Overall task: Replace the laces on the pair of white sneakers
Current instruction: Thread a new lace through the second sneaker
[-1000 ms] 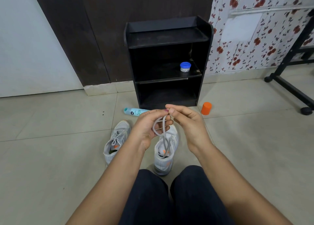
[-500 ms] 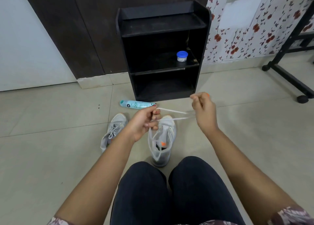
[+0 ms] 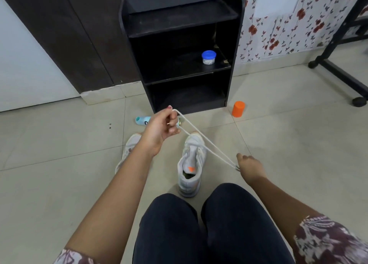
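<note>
Head view: a white lace [image 3: 203, 140] is stretched taut as a doubled strand between two hands above a tiled floor [image 3: 288, 144]. The left hand [image 3: 162, 127] is raised and closed, with the looped end of the lace pinched between thumb and fingers. The right hand [image 3: 250, 169] is lower and nearer the person's knees, fingers curled shut, and both tips of the lace are gripped at its fingertips. Beneath the lace, a white sneaker [image 3: 191, 168] is stood on the floor with its heel toward the knees, its eyelets unlaced and an orange tab seen on its tongue. The second white sneaker [image 3: 129, 146] is partly hidden behind the left forearm; its lacing cannot be made out. Toward the far edge of the floor, a black shelf unit [image 3: 183, 50] is set against the wall, with a blue-lidded jar [image 3: 208, 57] on its middle shelf. An orange cylinder [image 3: 238, 109] is stood just right of the unit, and a teal tube [image 3: 142, 120] is laid just behind the left hand.
</note>
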